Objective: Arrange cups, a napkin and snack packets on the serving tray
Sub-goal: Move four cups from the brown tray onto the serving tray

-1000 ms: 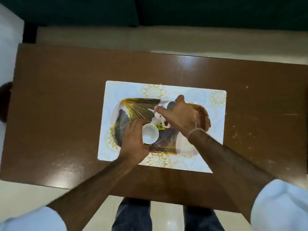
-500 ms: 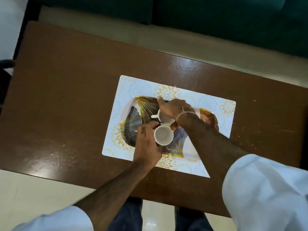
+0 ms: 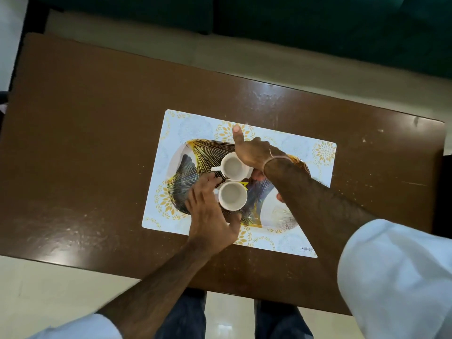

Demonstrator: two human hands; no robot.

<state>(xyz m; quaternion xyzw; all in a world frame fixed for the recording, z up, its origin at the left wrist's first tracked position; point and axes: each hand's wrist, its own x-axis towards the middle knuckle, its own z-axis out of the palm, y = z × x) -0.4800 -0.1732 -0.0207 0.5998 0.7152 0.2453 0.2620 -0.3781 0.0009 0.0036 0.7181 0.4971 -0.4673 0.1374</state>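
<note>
An oval serving tray (image 3: 195, 152) with a gold and dark fan pattern lies on a white placemat (image 3: 193, 123). Two empty white cups stand upright on it, touching. The far cup (image 3: 232, 166) has its handle pointing left; the near cup (image 3: 232, 195) sits just in front of it. My left hand (image 3: 210, 216) is beside the near cup with fingers spread, thumb under the cup's near side, not gripping. My right hand (image 3: 254, 152) hovers at the far cup's right edge, thumb lifted off and pointing away, fingers loosely curled behind the cup.
The placemat sits in the middle of a brown wooden table (image 3: 97, 118). A dark green sofa (image 3: 318, 20) runs along the far side. My legs (image 3: 183, 314) are at the table's near edge, over a pale floor.
Both hands have loosened: the right thumb has come off the far cup and the left fingers have spread away from the near cup. The cups now stand side by side on the tray.
</note>
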